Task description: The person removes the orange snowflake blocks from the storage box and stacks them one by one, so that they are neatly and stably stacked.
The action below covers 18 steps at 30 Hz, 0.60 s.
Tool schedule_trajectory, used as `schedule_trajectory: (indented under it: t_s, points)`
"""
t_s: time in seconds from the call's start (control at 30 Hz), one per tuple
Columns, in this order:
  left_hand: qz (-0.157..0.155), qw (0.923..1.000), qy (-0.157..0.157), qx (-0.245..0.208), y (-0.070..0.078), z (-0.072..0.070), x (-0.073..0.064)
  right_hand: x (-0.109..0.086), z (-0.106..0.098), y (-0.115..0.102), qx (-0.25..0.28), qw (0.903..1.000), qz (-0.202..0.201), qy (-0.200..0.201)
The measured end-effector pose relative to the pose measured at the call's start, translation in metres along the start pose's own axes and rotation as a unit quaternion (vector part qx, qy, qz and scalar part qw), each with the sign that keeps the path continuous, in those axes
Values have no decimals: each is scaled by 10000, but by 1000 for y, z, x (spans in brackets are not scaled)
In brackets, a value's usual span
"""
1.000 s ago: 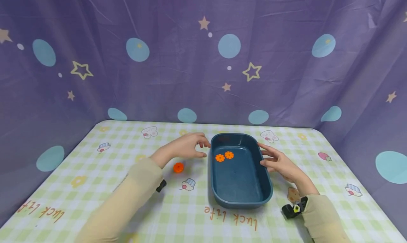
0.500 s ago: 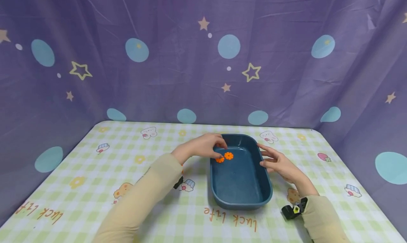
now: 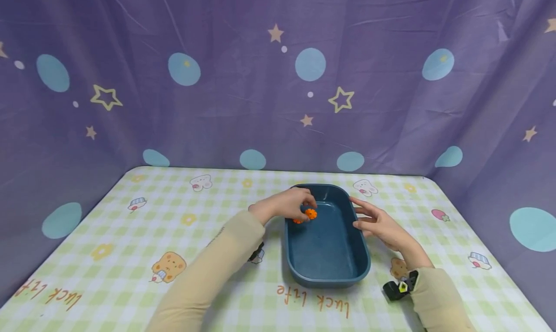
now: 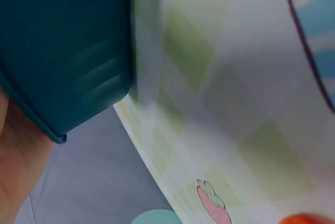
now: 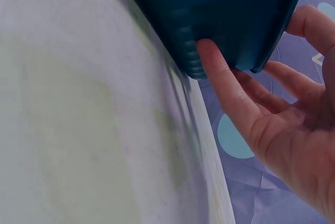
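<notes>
A dark teal bin (image 3: 326, 250) with rounded corners stands on the table. Inside, near its left wall, lie two flat orange slotted discs, the farther disc (image 3: 311, 214) and a nearer disc (image 3: 297, 221) partly covered by the left thumb. My left hand (image 3: 288, 204) reaches over the left rim, bent fingers and thumb on either side of the farther disc; I cannot tell whether they pinch it. My right hand (image 3: 382, 228) touches the right wall and rim, fingers spread and fairly straight. A third orange piece (image 4: 306, 219) lies on the table, hidden behind the left arm in the head view.
A checked, printed tablecloth (image 3: 208, 293) covers the table. Behind and on both sides hangs a purple curtain (image 3: 226, 100) with stars and blue spots. A black strap device (image 3: 397, 289) sits at the right wrist.
My left hand has moved right, from outside the bin over its left rim to the discs, its fingers curling closer around the farther one. The right hand stays on the bin's right side.
</notes>
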<state>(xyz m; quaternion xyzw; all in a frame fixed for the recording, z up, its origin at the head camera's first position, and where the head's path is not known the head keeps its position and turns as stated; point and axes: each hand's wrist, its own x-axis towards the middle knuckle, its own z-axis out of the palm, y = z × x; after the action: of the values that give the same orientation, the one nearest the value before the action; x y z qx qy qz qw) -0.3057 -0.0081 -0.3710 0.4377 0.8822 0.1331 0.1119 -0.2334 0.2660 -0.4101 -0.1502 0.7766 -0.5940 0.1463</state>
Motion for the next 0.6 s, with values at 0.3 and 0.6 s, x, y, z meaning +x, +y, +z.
schedule_trajectory:
  t_s: [0.3, 0.6]
  points:
    - [-302, 9976, -258, 571, 3, 2, 13, 0, 1, 1, -36, 10000, 30, 30]
    - [-592, 9895, -609, 1166, 4, 6, 23, 0, 0, 1, -6, 10000, -9, 39]
